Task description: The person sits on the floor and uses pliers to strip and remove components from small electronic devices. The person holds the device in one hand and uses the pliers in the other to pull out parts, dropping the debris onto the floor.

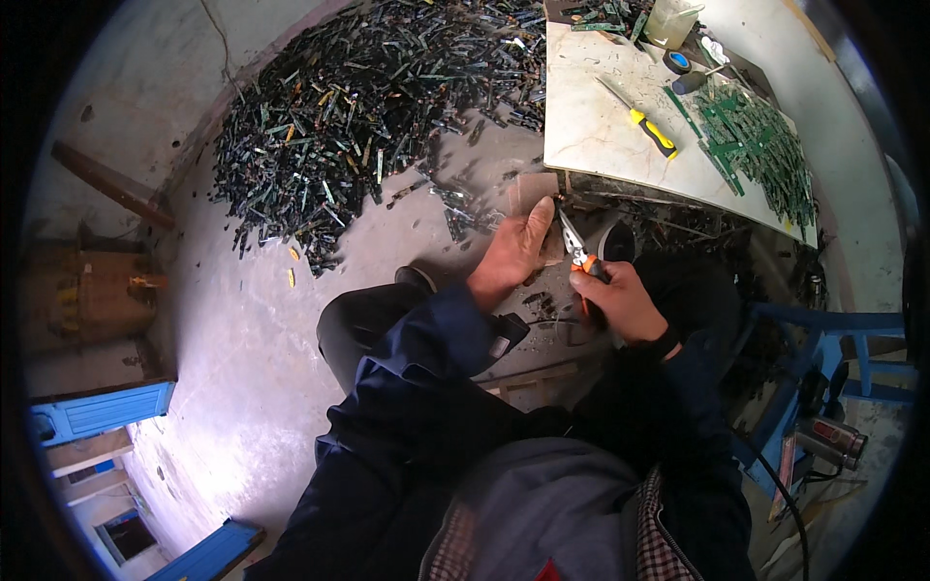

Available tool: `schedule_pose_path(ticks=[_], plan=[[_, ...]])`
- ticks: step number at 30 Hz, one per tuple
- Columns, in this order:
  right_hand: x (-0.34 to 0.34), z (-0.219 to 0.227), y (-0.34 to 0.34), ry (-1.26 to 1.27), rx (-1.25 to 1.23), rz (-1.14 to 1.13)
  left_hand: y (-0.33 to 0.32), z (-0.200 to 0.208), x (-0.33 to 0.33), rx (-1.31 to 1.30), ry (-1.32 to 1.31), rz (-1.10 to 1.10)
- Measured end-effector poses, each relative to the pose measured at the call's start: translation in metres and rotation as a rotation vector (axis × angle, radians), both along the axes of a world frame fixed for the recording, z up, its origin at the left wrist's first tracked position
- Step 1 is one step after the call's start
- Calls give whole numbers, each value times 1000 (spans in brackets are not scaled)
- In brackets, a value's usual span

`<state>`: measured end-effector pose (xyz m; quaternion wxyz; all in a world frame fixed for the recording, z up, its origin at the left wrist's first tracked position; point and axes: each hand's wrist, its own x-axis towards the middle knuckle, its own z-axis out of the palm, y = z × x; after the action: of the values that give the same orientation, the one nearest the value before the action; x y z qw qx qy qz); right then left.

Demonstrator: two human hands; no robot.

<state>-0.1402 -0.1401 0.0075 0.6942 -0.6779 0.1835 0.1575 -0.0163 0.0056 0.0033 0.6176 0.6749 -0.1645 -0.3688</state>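
Observation:
My right hand (623, 300) is wrapped round a pair of long-nose pliers (579, 250) with orange and black handles. The jaws point up and away from me, toward the thumb tip of my left hand (515, 247). That left hand is closed, its thumb pressed down; a small dark bit shows near the thumb tip, too small to name. Just behind the left thumb lies a brown block-like piece (531, 191). Dark scraps (547, 305) lie on the floor below the hands.
A big heap of dark and green strips (320, 126) covers the floor at far left. The pale board (601, 136) at far right carries a yellow-and-black-handled knife (644, 126), a pile of green strips (760, 150), a tape roll (677, 62) and a jar (670, 23). Blue furniture (823, 329) stands right.

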Motion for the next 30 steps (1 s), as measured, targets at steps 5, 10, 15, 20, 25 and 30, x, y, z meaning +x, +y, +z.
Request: schedule_pose_path(ticks=[5, 10, 15, 20, 25, 30], plan=[[-18, 40, 7, 202, 964, -4, 12, 28, 0, -306, 499, -170], [-7, 2, 3, -76, 132, -16, 3, 4, 6, -268, 359, -174], [4, -11, 4, -213, -729, 48, 5, -14, 2, 47, -126, 79], [-4, -5, -2, -5, 210, 16, 3, 5, 0, -82, 119, -14], [-17, 39, 10, 158, 957, -7, 13, 24, 1, -375, 602, -216], [3, -3, 3, -369, -735, 33, 10, 1, 5, -240, 315, -69]])
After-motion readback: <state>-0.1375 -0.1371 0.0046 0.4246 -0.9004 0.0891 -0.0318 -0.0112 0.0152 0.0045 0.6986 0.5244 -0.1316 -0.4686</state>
